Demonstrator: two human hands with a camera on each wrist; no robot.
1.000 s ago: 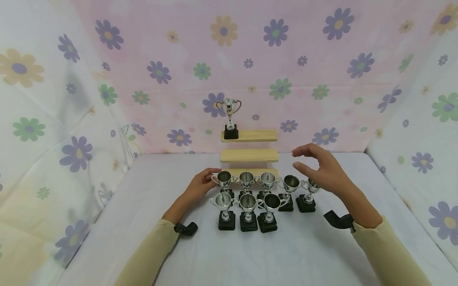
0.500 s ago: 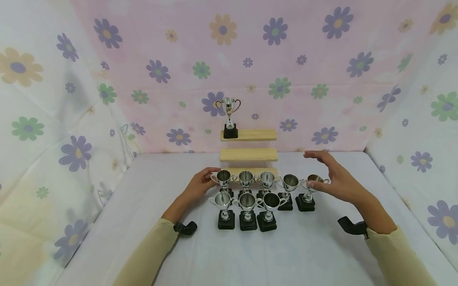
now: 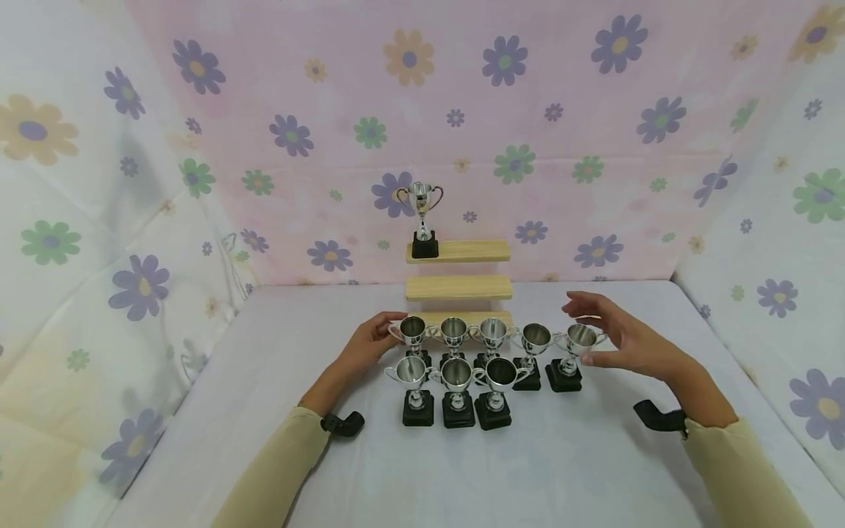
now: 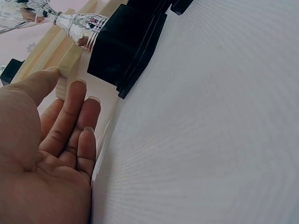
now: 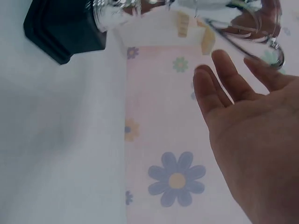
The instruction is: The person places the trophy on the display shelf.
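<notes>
Several small silver trophy cups on black bases stand in two rows on the white table. The rightmost trophy point(image 3: 565, 374) is in the back row, and my right hand point(image 3: 627, 343) is beside its cup, thumb and fingers apart around the right handle. In the right wrist view the fingers point(image 5: 229, 77) lie near that handle; contact is unclear. My left hand point(image 3: 361, 352) rests by the leftmost back-row trophy point(image 3: 413, 330), near the left end of the wooden shelf. In the left wrist view its fingers point(image 4: 70, 116) are loosely bent and hold nothing; the trophy base point(image 4: 121, 51) is apart from them.
Three pale wooden shelf boards rise in steps behind the rows, including the middle board point(image 3: 458, 287). A trophy point(image 3: 425, 243) stands at the left end of the top board point(image 3: 472, 251). Flowered cloth point(image 3: 330, 73) hangs behind and at both sides of the table point(image 3: 422, 477).
My right hand has moved right and down from above the rightmost trophy to its right side, uncovering its cup. My left hand and all the trophies have stayed put.
</notes>
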